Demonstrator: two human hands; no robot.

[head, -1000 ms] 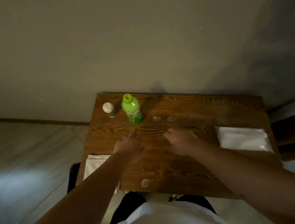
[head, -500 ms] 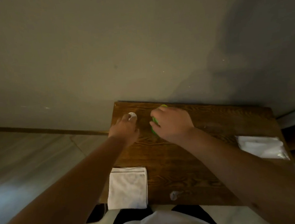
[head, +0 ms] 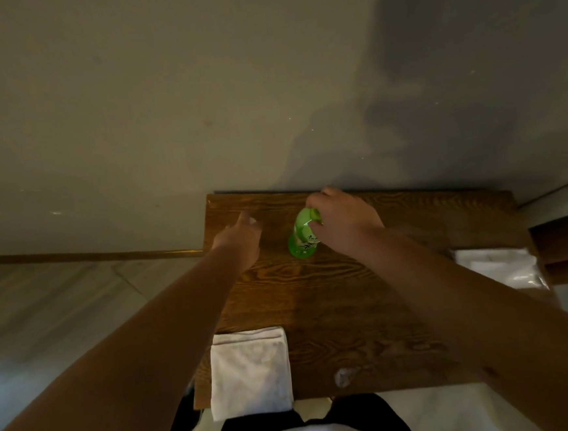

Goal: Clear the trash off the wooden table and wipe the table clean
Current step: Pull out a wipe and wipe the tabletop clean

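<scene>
Our left hand point(head: 240, 241) closes over a small white-topped container, barely visible, at the wooden counter point(head: 333, 300)'s far left. Our right hand point(head: 341, 222) clamps the tilted green plastic bottle point(head: 301, 239) beside it. We judge trash-clearing underway; next, lift both away.

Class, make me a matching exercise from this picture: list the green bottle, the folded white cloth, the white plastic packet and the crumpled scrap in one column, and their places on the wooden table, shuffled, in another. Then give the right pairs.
Things:
1. green bottle
2. folded white cloth
3. white plastic packet
4. crumpled scrap

Places:
A. right edge of the wooden table
B. near edge, middle
C. near left corner, overhanging the edge
D. far side, gripped at the top by the right hand

Pairs: 1-D, 2-C, 3-A, 4-B
</scene>
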